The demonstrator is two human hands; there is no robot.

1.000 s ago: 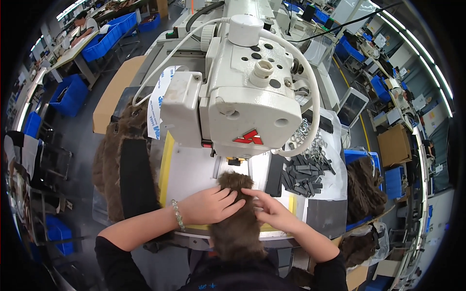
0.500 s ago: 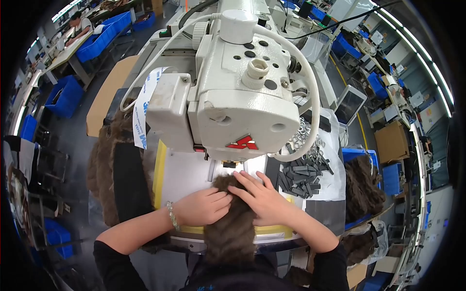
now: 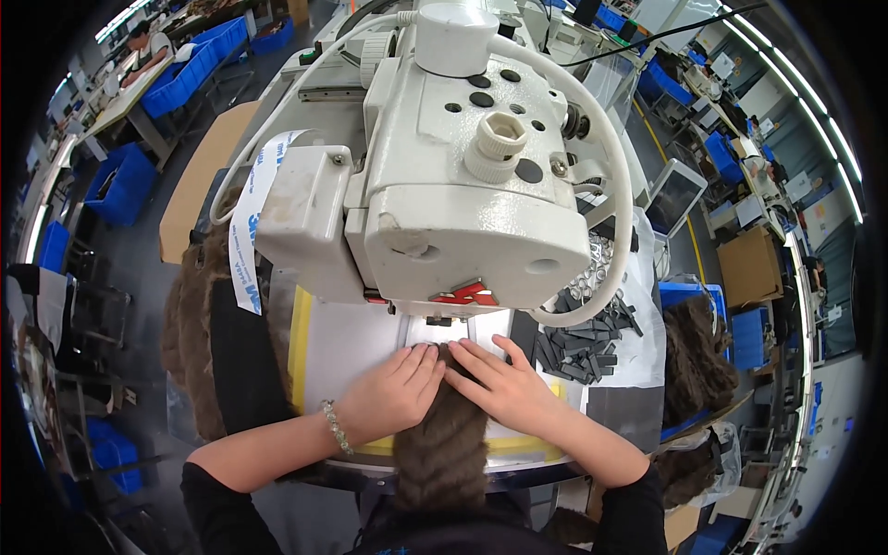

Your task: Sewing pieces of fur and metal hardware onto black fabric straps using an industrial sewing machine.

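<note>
A strip of brown fur point(image 3: 441, 453) runs from my lap up onto the white bed of a sewing machine point(image 3: 476, 222). Its far end lies just short of the machine's presser area, partly covered by my fingers. My left hand point(image 3: 393, 390) rests flat on the strip's left side, fingers stretched out and close together. From the right, my right hand point(image 3: 507, 388) presses on the strip with its fingers laid out and spread a little. The fingertips of both hands nearly meet at the strip's top. Below the machine head, the needle is too small to make out.
Brown fur pieces point(image 3: 194, 342) and a black strip point(image 3: 242, 351) lie left. On the right, dark flat pieces point(image 3: 578, 347) and metal rings point(image 3: 592, 273) sit on a white sheet point(image 3: 643, 342). Beyond is a blue bin point(image 3: 721, 301) with fur. Another person point(image 3: 153, 46) sits far left.
The fingers of my left hand, curled before, now lie straight along the fur. The fur's far end looks flatter under my hands. The whole view has shifted slightly closer to the machine.
</note>
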